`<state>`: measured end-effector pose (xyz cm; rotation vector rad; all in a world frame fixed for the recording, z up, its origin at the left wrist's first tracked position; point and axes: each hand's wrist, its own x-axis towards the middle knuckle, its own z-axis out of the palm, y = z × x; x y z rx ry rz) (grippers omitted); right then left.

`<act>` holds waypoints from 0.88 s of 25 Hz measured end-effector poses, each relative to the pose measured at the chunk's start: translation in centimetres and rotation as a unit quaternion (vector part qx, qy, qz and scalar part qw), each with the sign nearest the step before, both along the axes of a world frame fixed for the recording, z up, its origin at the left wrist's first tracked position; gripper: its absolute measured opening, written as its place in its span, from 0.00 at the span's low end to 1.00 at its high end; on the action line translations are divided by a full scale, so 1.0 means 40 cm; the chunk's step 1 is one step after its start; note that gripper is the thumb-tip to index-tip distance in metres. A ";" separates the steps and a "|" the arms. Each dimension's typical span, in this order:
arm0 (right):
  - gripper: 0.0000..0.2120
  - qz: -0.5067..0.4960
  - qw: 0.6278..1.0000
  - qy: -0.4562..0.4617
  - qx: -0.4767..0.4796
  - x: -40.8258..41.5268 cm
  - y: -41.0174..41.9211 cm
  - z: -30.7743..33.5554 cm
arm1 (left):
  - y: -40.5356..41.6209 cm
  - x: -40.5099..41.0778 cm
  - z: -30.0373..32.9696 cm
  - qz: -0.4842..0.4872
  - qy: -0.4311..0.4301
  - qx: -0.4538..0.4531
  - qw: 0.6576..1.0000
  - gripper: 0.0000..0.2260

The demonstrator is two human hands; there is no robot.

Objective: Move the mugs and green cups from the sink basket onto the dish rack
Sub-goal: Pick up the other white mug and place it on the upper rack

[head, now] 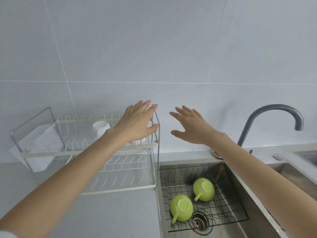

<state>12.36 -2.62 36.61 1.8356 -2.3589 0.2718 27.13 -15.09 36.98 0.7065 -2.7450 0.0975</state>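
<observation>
Wall tiles grey-white behind counter. Dish rack, two-tier: white mug on top shelf. Sink basket: two green cups inverted. Faucet right. Left hand, right hand: fingers spread, empty, raised.

Nothing readable is showing anywhere in this view. No text, label, brand, number or sign is appearing on any surface or object that is facing the head camera.
</observation>
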 end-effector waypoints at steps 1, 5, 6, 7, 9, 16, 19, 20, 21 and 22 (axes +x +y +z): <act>0.31 -0.007 1.000 0.001 0.004 -0.030 0.029 -0.002 | 0.026 -0.032 -0.003 -0.002 -0.003 0.001 1.000 0.29; 0.31 -0.033 0.999 0.001 0.014 -0.134 0.120 -0.024 | 0.107 -0.135 -0.029 -0.003 -0.021 -0.004 1.000 0.29; 0.31 -0.038 0.999 0.000 0.018 -0.161 0.142 -0.032 | 0.125 -0.161 -0.037 -0.004 -0.027 -0.005 1.000 0.30; 0.31 -0.041 0.999 -0.002 0.022 -0.185 0.159 -0.040 | 0.140 -0.183 -0.045 -0.003 -0.031 -0.006 0.999 0.30; 0.31 -0.046 0.998 -0.003 0.035 -0.230 0.187 -0.061 | 0.165 -0.224 -0.063 0.000 -0.041 -0.004 0.999 0.30; 0.32 -0.045 0.996 -0.022 0.070 -0.358 0.256 -0.148 | 0.228 -0.333 -0.151 0.019 -0.082 0.041 0.996 0.30; 0.32 -0.046 0.995 -0.033 0.087 -0.392 0.267 -0.187 | 0.240 -0.365 -0.191 0.021 -0.101 0.056 0.993 0.31; 0.32 -0.047 0.994 -0.036 0.090 -0.403 0.269 -0.198 | 0.241 -0.375 -0.203 0.021 -0.106 0.059 0.992 0.31; 0.32 -0.047 0.994 -0.041 0.091 -0.415 0.269 -0.209 | 0.241 -0.386 -0.214 0.020 -0.111 0.061 0.992 0.31; 0.32 -0.047 0.993 -0.047 0.093 -0.425 0.267 -0.220 | 0.239 -0.397 -0.224 0.019 -0.116 0.065 0.991 0.31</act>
